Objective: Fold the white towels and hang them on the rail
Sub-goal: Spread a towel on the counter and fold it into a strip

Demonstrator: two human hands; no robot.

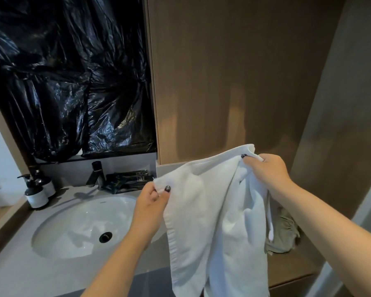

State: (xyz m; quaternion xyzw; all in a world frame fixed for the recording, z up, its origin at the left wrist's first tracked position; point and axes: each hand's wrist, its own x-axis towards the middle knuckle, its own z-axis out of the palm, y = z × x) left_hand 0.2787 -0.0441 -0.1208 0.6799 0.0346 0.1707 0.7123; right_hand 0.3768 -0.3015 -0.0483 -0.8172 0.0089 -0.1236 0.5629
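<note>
The step in hand looks like the start of the fold: a white towel (214, 215) is held up by its top edge over the tabletop (19, 269), its length hanging straight down past the front edge toward six o'clock. No rail shows anywhere in view, so hanging is some way off.

The left hand (152, 202) sits at about nine o'clock from the towel's middle, forearm rising from the lower edge of the view. Its thumb and curled fingers (167, 189) pinch the left top corner, dark-painted thumbnail on the cloth. The right hand (266, 170) is higher, at about one o'clock, forearm coming in from the lower right; it grips the other top corner, with cloth bunched in its closed fist and a small flap standing above the knuckles.

The top edge slopes up from left to right and sags between the hands, and the right side hangs in loose vertical pleats. The next move likely calls for levelling the corners and drawing the edge taut, then bringing corner to corner.

An oval sink (51, 232) lies at eight o'clock, pump bottles (36, 194) beyond it, and a greenish cloth (285, 230) at four o'clock.
</note>
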